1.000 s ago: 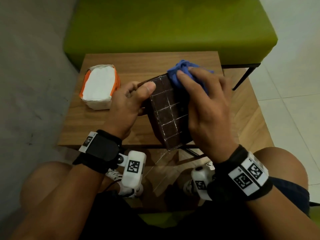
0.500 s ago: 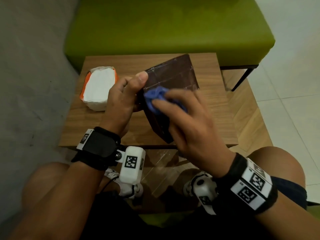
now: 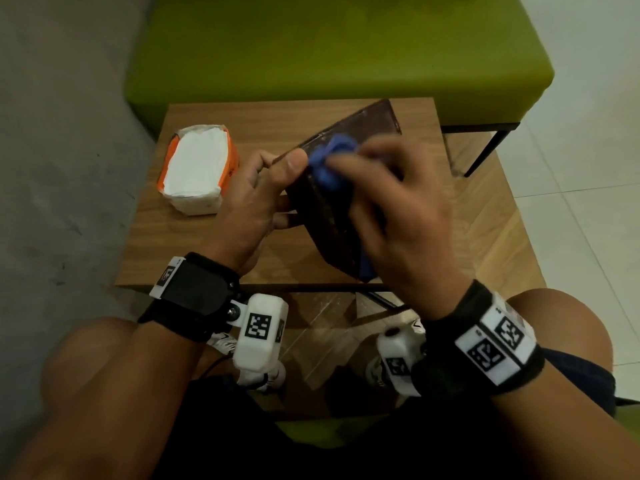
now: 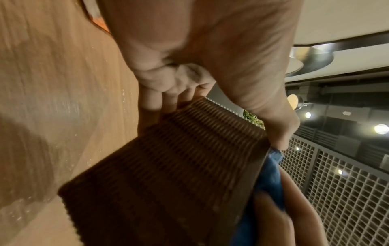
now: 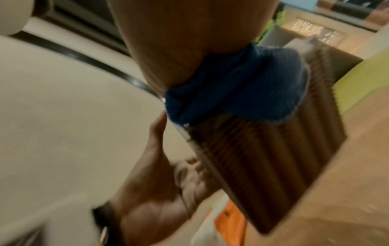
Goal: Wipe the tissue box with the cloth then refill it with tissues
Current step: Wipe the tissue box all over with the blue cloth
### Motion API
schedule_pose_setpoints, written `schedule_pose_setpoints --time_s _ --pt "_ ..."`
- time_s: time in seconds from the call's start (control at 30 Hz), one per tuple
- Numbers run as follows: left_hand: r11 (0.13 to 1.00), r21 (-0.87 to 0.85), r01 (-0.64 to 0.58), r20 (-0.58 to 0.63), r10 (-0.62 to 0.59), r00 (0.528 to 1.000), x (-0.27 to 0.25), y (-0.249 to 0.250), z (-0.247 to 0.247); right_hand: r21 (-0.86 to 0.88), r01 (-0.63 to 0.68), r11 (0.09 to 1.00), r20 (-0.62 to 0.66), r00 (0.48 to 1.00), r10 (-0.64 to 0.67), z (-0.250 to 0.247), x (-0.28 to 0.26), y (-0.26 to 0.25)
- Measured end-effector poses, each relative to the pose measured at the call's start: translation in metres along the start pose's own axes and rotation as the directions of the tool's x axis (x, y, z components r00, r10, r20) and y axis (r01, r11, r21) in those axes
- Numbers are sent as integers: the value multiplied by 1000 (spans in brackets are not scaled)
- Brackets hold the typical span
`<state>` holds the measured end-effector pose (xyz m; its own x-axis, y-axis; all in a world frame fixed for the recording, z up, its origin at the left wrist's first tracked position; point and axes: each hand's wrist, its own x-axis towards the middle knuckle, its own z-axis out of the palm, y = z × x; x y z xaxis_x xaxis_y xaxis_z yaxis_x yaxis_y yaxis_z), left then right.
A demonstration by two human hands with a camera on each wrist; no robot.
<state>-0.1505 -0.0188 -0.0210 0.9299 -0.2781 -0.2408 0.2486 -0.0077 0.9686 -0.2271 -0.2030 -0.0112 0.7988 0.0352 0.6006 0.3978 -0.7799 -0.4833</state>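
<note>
1. Head view: the left hand (image 3: 252, 206) grips the dark brown woven tissue box (image 3: 360, 133), thumb hooked over its upper edge and the other fingers behind it, holding it tipped up on the wooden tabletop (image 3: 207, 244). The right hand (image 3: 398, 216), blurred, presses a bunched blue cloth (image 3: 329, 161) against the box face just beside the left thumb; its fingers lie over the cloth, and whether they pinch it cannot be told here. An opened orange pack of white tissues (image 3: 197, 168) sits on the tabletop beyond the left knuckles, well apart from the box. A green bench (image 3: 311, 57) stands behind.

2. Left wrist view: the left fingers (image 4: 164, 103) curl around the ribbed box wall (image 4: 168, 166). The blue cloth (image 4: 269, 176) sits on the far face just beside the thumb tip, with right fingertips (image 4: 271, 221) pushing on it.

3. Right wrist view: the cloth (image 5: 235, 89) is wadded under the right palm, flat against the box (image 5: 273, 158).

4. Progress, as I judge it: wiping is under way. The tissue pack looks untouched, so the refill is still to come.
</note>
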Motion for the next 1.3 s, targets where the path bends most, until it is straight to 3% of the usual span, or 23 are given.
schedule_pose_setpoints --time_s 0.1,0.3,0.67,0.83,0.93,1.0,1.1,1.17,1.3 --pt "999 -33 -2 -25 1 1000 2 -3 0 43 -46 998 -72 996 49 5 14 -4" --pt "996 -88 -15 37 18 999 -3 -9 -7 62 16 998 2 1000 -16 5 7 -12" --pt "991 86 -102 176 86 981 2 -18 -17 110 71 991 67 995 -78 2 19 -11" --pt "997 49 -64 162 55 985 1 -16 -13 18 -44 999 -127 991 45 3 25 -8" --pt "999 17 -47 183 43 982 -1 -15 -17 -40 129 991 45 991 -128 4 7 -18" --pt "999 18 -27 205 23 979 -3 -16 -20 -50 157 986 109 983 -151 -2 2 -9" --pt "999 23 -26 202 21 979 -3 -19 -21 -72 -7 997 -59 998 2 -7 11 7" --pt "1000 26 -18 213 12 977 -2 -17 -22 -80 -11 997 -88 996 4 -4 11 -1" --pt "996 83 -42 240 21 971 -2 -11 -29 -49 185 982 156 972 -175 -1 -9 -12"
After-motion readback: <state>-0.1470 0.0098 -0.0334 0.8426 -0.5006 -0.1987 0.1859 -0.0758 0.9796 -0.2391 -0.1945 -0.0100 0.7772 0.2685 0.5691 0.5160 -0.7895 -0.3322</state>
